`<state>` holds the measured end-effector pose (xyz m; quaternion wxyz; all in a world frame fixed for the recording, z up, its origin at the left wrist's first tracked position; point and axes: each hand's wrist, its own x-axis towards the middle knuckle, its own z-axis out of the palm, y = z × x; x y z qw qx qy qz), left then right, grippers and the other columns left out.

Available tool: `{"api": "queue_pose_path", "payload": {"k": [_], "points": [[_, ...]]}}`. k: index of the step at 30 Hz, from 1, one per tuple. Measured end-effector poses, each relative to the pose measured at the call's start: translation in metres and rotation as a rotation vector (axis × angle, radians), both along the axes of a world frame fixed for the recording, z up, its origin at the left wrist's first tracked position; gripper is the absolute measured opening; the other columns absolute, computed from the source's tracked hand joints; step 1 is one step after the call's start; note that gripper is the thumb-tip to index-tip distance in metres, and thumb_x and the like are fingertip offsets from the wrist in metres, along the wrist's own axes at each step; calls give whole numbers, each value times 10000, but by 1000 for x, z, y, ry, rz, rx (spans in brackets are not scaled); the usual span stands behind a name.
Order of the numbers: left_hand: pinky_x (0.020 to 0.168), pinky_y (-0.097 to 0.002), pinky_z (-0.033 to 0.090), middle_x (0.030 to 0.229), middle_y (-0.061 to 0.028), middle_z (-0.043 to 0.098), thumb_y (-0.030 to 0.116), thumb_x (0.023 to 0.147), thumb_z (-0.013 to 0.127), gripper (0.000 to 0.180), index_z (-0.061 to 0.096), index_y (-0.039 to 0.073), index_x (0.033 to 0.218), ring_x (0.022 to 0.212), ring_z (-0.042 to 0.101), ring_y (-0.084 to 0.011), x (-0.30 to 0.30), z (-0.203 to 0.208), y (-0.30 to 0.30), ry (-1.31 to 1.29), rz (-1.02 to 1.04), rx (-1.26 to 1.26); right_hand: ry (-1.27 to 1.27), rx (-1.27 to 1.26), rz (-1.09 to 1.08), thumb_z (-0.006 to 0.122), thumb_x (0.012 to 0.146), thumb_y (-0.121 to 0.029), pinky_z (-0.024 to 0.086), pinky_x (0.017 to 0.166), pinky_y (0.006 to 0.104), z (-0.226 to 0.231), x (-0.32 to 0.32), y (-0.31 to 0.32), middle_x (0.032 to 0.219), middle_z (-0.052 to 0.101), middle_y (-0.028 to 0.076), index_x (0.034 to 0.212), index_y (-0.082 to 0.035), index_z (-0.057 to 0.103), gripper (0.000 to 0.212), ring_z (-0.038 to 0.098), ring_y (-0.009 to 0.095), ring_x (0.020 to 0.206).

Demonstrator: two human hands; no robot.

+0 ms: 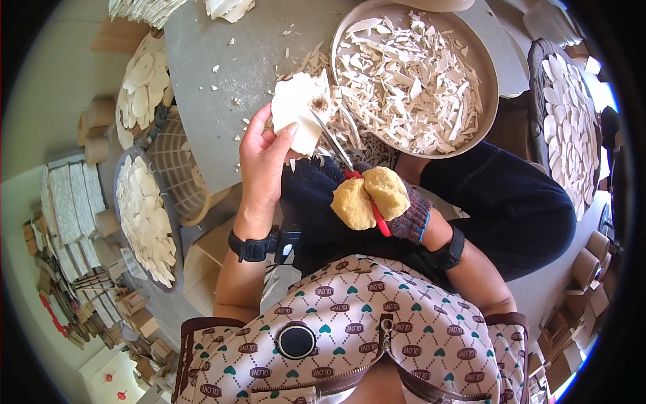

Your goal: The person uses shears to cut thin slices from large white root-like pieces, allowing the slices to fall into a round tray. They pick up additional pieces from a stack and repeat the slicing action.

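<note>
My left hand [264, 158] holds a flat cream-white piece [296, 108] with a brown spot near its right edge, thumb on top of it. My right hand [390, 202], in a knitted glove with yellowish padding over the fingers, grips red-handled scissors [340, 155]. The scissor blades point up and left, touching the lower right edge of the white piece. Both hands are above my lap, just in front of a grey board [215, 74].
A round metal pan [484, 74] full of white offcuts sits ahead on the right. Trays of cut white pieces [145, 209] stand at left, another tray [572, 121] at right. A woven basket [178, 172] and cardboard stacks [74, 269] lie on the floor at left.
</note>
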<state>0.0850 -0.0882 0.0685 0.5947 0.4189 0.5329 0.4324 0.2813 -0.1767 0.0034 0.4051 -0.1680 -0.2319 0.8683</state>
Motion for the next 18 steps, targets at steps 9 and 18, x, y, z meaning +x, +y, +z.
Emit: {"api": "queue_pose_path", "payload": {"k": [9, 18], "points": [[730, -349, 552, 1058, -148, 583, 60, 851, 519, 475, 334, -31, 1279, 904, 615, -218, -7, -2, 3, -22, -66, -31, -136, 137, -40, 528, 889, -118, 439, 925, 312, 6, -9, -3, 1148, 550, 122, 1169, 20, 480, 316, 558, 185, 1027], [995, -329, 356, 1178, -109, 544, -17, 857, 501, 190, 610, 24, 1007, 1093, 514, -187, -53, -20, 43, -221, -8, 205, -537, 306, 121, 492, 909, -124, 421, 941, 289, 1, 0, 4, 1157, 541, 102, 1201, 1, 453, 320, 535, 165, 1059]]}}
